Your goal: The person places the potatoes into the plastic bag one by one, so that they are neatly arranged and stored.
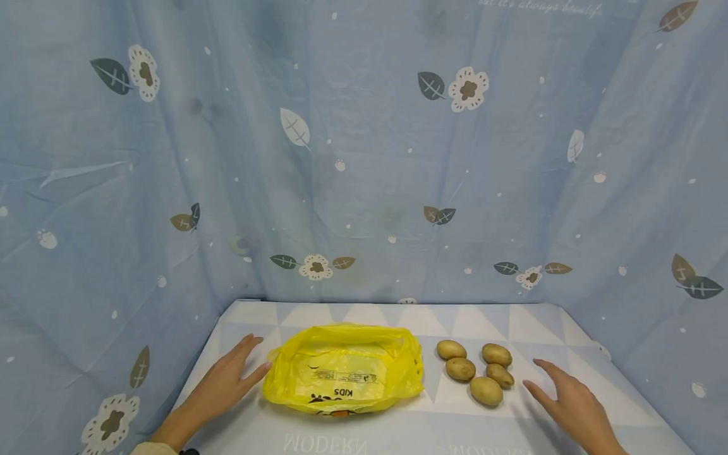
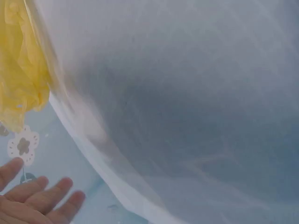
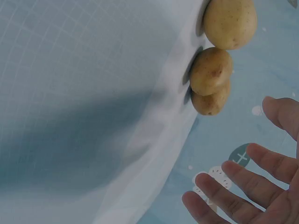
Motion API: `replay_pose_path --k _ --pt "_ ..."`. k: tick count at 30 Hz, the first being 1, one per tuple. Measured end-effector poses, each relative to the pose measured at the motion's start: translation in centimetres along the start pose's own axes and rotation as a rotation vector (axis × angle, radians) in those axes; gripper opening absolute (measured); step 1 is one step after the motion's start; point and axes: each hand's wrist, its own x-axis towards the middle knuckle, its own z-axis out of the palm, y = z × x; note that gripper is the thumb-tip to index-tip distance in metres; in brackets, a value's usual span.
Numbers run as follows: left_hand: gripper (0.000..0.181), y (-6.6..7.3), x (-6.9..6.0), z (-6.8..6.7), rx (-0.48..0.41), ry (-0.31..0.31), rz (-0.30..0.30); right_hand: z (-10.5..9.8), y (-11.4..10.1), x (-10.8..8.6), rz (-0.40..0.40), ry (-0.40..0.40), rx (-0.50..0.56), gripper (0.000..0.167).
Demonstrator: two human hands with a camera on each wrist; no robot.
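A yellow plastic bag [image 1: 341, 373] lies with its mouth spread wide on the table, dark print showing inside. My left hand [image 1: 227, 379] is just left of the bag, fingers extended; the thumb tip is close to the bag's edge, and I cannot tell whether it touches. Several potatoes [image 1: 486, 391] lie in a loose group right of the bag. To the right of them my right hand [image 1: 574, 404] hovers with fingers spread, holding nothing. In the right wrist view, potatoes [image 3: 229, 23] sit beyond the spread fingers [image 3: 238, 186]. The left wrist view catches part of the bag [image 2: 23, 60].
The table [image 1: 398, 426] has a pale cloth with triangles and mirrored lettering. Blue curtains [image 1: 364, 158] with leaves and flowers enclose the back and both sides. A sleeve cuff [image 1: 152, 448] shows at the left wrist.
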Motion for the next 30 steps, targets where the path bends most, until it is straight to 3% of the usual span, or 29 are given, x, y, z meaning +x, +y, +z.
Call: replay_pose_path --k 11,20,26,30 --pt "0.069 1.1 0.7 0.6 -0.214 -0.119 -0.086 1.8 -0.3 0.5 -0.019 -0.009 0.071 0.058" --pt "0.059 1.5 0.8 1.4 -0.345 -0.141 -0.011 3.3 -1.1 0.4 -0.028 -0.004 0.149 0.047" --pt "0.055 1.9 0.9 1.7 -0.368 -0.166 0.027 3.9 -2.0 0.1 -0.042 0.011 0.198 0.045" --pt "0.059 2.0 1.1 2.0 -0.364 -0.180 0.012 4.3 -2.3 0.0 -0.051 0.032 0.212 0.047"
